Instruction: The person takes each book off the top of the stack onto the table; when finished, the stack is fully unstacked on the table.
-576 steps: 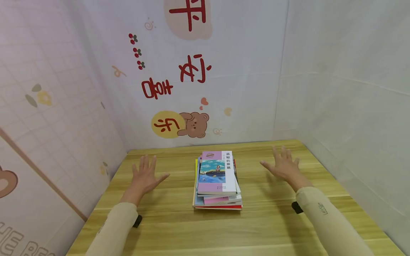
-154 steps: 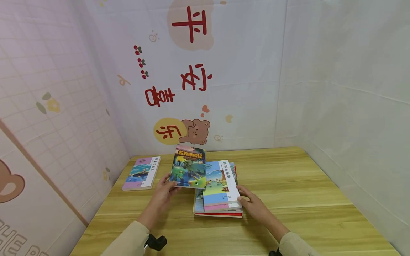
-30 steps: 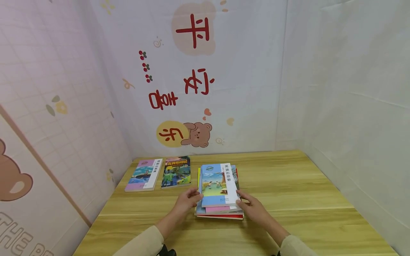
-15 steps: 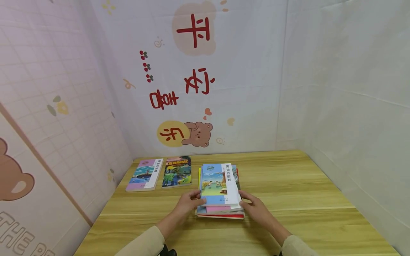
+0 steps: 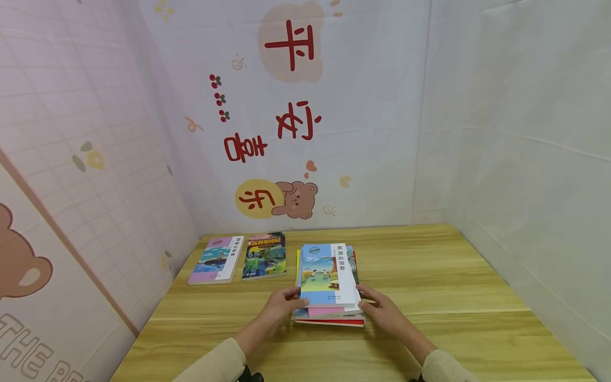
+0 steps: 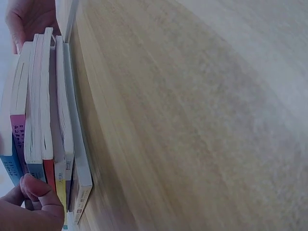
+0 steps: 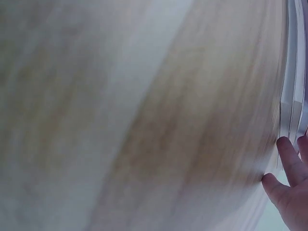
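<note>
A stack of several books [image 5: 329, 321] lies on the table, topped by a blue-and-white paperback book [image 5: 324, 276]. My left hand [image 5: 277, 307] pinches the top book's near left corner, thumb over the cover and fingers at the spine side. In the left wrist view, the fingertips [image 6: 36, 185] bend against the coloured spines. At the opposite side, my right hand [image 5: 384, 313] touches the stack's right edge. Straight fingers [image 7: 291, 161] rest by the page edges in the right wrist view. The undersides of both hands are hidden in the head view.
Left of the stack lie a purple-and-white book [image 5: 217, 260] and a green-and-dark book [image 5: 264, 257], side by side and flat. The wooden table [image 5: 429, 276] is walled by printed cloth [image 5: 372, 132] at the back and both sides.
The purple book, then the green one, left the stack for the table's left side. Lately my left thumb has moved onto the top book's corner; my right hand has barely shifted.
</note>
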Motion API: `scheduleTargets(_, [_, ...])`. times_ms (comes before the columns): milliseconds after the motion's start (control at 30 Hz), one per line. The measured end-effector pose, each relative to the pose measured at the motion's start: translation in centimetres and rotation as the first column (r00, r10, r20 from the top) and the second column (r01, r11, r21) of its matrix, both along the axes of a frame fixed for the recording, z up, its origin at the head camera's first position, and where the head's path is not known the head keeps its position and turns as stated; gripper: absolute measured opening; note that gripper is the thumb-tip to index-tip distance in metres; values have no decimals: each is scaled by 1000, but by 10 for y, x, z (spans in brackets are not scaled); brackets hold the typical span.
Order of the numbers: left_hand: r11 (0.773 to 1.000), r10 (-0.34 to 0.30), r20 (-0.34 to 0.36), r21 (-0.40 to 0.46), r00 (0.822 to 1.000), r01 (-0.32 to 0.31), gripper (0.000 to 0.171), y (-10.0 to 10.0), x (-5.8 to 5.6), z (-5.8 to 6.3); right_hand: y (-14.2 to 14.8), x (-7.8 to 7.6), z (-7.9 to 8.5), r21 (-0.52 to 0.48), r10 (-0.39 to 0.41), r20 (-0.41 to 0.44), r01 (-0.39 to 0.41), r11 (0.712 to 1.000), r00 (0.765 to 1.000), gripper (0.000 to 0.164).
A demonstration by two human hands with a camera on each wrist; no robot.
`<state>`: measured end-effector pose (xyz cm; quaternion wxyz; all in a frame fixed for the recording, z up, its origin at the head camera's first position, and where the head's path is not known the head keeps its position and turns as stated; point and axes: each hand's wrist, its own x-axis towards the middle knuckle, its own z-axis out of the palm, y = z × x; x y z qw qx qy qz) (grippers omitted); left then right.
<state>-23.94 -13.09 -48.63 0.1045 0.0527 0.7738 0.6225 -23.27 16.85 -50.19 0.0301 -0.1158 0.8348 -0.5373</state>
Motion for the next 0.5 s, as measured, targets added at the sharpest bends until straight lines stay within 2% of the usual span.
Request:
scheduleTargets(233, [999, 47, 43, 3, 998, -47, 64, 3, -3, 0, 0, 0, 1, -6, -2, 54, 2, 1000, 999, 48])
scheduleTargets(367, [995, 89, 85, 32, 992, -92, 63, 2, -5, 1, 1, -1, 0, -6, 7, 49, -7, 1000, 999, 48])
scheduleTargets(500, [990, 115, 80, 72, 990, -121, 61, 1, -8, 3, 1, 0, 1, -2, 10, 47, -10, 1000, 999, 48])
